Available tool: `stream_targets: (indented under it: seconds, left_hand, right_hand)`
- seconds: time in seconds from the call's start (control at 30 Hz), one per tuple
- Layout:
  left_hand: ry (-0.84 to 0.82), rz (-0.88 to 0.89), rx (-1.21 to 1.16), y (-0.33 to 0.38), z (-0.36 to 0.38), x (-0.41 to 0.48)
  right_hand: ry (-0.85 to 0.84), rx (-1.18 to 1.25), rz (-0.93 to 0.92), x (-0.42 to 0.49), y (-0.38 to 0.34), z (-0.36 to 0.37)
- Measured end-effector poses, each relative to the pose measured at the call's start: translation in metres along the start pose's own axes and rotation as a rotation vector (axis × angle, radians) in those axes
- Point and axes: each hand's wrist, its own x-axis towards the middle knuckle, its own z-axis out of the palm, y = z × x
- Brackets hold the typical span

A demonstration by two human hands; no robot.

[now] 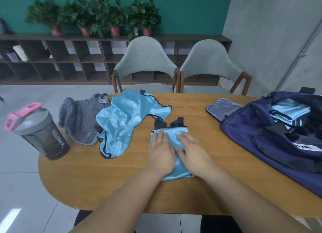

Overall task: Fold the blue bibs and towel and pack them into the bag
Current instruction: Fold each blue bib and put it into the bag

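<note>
A folded light-blue bib (171, 137) with black straps lies in the middle of the wooden table (104, 177). My left hand (161, 151) and my right hand (190, 151) both press flat on it, fingers straight. An unfolded blue bib (125, 117) lies crumpled to the left of them. Further left, at the table's edge, a grey towel (80, 117) sits bunched up. The navy bag (271, 133) stands open on the right with a folded blue bib (291, 113) inside it.
A dark shaker bottle (40, 133) with a pink lid stands at the table's left edge. The bag's flap (223, 109) lies open toward the table's middle. Two grey chairs (146, 65) stand behind the table. Shelves with potted plants line the back wall.
</note>
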Motion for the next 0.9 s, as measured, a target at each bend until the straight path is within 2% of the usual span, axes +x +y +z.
stream_targets:
  seconds: [0.03, 0.13, 0.23, 0.33, 0.53, 0.6, 0.67, 0.73, 0.8, 0.9]
  left_hand:
    - [0.002, 0.009, 0.009, -0.003, -0.001, -0.001]
    - [-0.019, 0.093, 0.278, -0.025, -0.007, -0.007]
    - [-0.092, 0.139, 0.268, -0.036, -0.014, -0.007]
    - [-0.115, 0.163, 0.265, -0.038, -0.015, -0.007]
    - [-0.135, 0.206, 0.299, -0.046, -0.023, -0.001]
    - [-0.057, 0.236, 0.202, -0.051, -0.025, 0.000]
    - [0.121, 0.245, 0.029, -0.059, -0.026, -0.005]
    - [0.256, 0.227, -0.106, -0.068, -0.028, -0.016]
    - [0.287, 0.242, -0.130, -0.074, -0.028, -0.027]
    - [0.252, 0.241, -0.138, -0.077, -0.028, -0.038]
  right_hand:
    - [-0.079, -0.091, -0.019, -0.003, 0.007, 0.005]
    - [-0.188, -0.264, -0.081, -0.007, 0.022, -0.001]
    - [-0.191, -0.355, -0.137, -0.004, 0.015, -0.012]
    - [-0.148, -0.348, -0.153, -0.001, -0.003, -0.009]
    - [-0.202, -0.309, -0.110, 0.001, -0.005, 0.012]
    - [-0.169, -0.210, -0.124, 0.000, -0.001, 0.007]
    - [-0.002, -0.112, -0.185, -0.010, 0.004, -0.001]
    - [0.135, -0.083, -0.326, -0.027, 0.007, -0.007]
    - [0.099, -0.096, -0.468, -0.039, 0.006, -0.006]
    - [0.013, -0.162, -0.528, -0.041, -0.005, 0.003]
